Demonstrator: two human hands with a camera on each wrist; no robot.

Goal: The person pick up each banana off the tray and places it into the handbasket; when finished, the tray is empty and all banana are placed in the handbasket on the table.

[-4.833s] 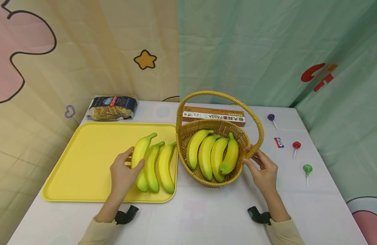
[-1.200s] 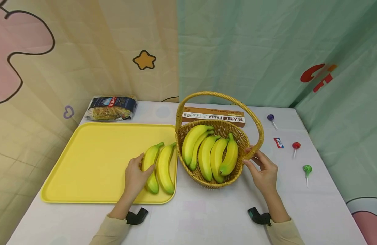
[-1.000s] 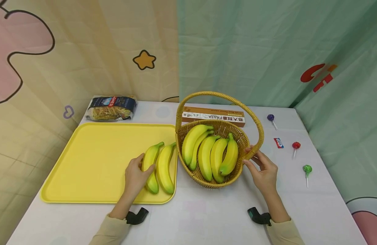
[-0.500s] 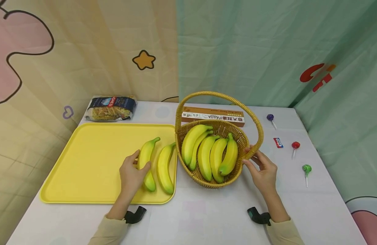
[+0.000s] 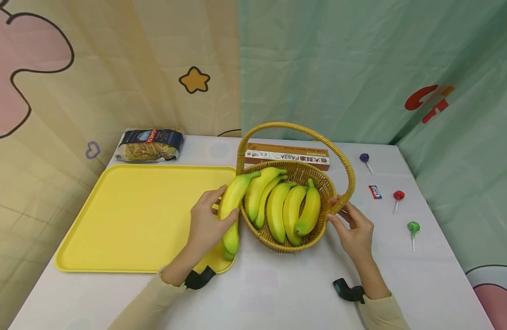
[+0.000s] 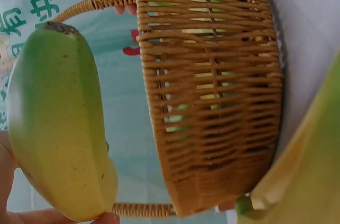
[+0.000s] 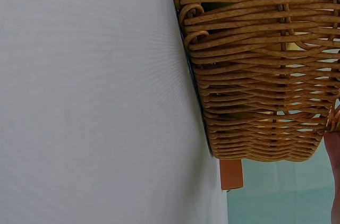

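Observation:
My left hand [image 5: 208, 222] grips a yellow-green banana [image 5: 231, 197] between thumb and fingers, raised at the left rim of the wicker basket [image 5: 286, 249]. The banana's stem end overlaps that rim in the head view. In the left wrist view this banana [image 6: 61, 118] appears level with the basket's top, beside its woven wall [image 6: 212, 118]. Beneath it, a second banana [image 6: 308, 176] lies on the yellow tray [image 5: 133, 215], mostly hidden in the head view. Several bananas [image 5: 275, 213] lie inside the basket. My right hand [image 5: 356, 231] pinches the basket where the handle meets the right rim.
Behind the basket lies a pasta box [image 5: 286, 156]. A pasta bag [image 5: 151, 145] sits behind the tray. To the right are purple [image 5: 364, 158], red [image 5: 399, 195] and green [image 5: 413, 227] lollipops and a small wrapped sweet [image 5: 375, 192]. The arched handle [image 5: 292, 126] rises over the basket.
Earlier, one banana went from the tray into the basket's left side. Since then my left hand has lifted another banana and carried it right to the basket's rim. My right hand stays put.

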